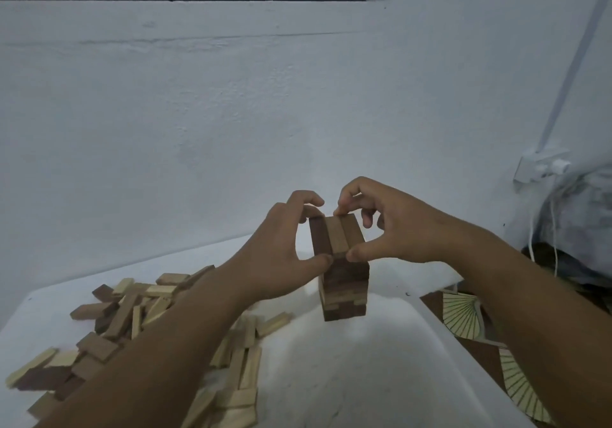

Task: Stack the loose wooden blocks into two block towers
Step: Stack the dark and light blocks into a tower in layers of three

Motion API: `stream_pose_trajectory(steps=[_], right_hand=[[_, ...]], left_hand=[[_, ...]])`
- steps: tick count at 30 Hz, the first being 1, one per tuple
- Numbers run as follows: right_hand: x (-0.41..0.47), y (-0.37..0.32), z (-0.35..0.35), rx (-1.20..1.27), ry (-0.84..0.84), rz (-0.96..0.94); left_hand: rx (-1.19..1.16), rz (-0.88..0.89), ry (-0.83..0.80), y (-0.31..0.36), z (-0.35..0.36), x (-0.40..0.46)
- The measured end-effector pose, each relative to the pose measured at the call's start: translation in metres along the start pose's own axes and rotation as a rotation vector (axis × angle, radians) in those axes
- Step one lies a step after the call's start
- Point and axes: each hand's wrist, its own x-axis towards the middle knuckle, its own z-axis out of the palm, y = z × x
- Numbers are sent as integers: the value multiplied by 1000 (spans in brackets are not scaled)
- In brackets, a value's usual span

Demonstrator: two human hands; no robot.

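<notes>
We are holding the top layer of the block tower (pixel 344 281) with both hands. Our left hand (pixel 281 255) is curling round the left side of the top three blocks (pixel 336 237), its thumb pressing the near end of the dark left block and its fingers reaching over the far end. Our right hand (pixel 394 228) is pinching from the other side, thumb tip against the near end of the middle block, index fingertip touching the far top edge, the other fingers curling loosely above. The three top blocks are lying side by side, running near to far, one dark and two lighter.

The tower is standing upright on the white bench (pixel 364 378), right of centre, its layers alternating in direction and mixing dark and pale wood. Only this one tower is showing.

To the left of the tower, partly under our left forearm, the pile of loose blocks (pixel 132 321) is spreading across the bench from the far left down to the near edge, pale and dark pieces lying at all angles, some overlapping.

Beyond the bench a pale wall (pixel 231 112) is rising. At the right a wall socket (pixel 539 167) is sitting with a white cable hanging below it, and near right the patterned floor (pixel 463 318) is showing fan shapes. We are seeing no readable writing on the blocks or elsewhere.
</notes>
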Motion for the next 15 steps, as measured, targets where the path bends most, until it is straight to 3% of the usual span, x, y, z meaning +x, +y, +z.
stream_pose_trajectory(steps=[15], right_hand=[[8, 38, 13, 13, -103, 47]], left_hand=[[-4, -118, -72, -17, 26, 5]])
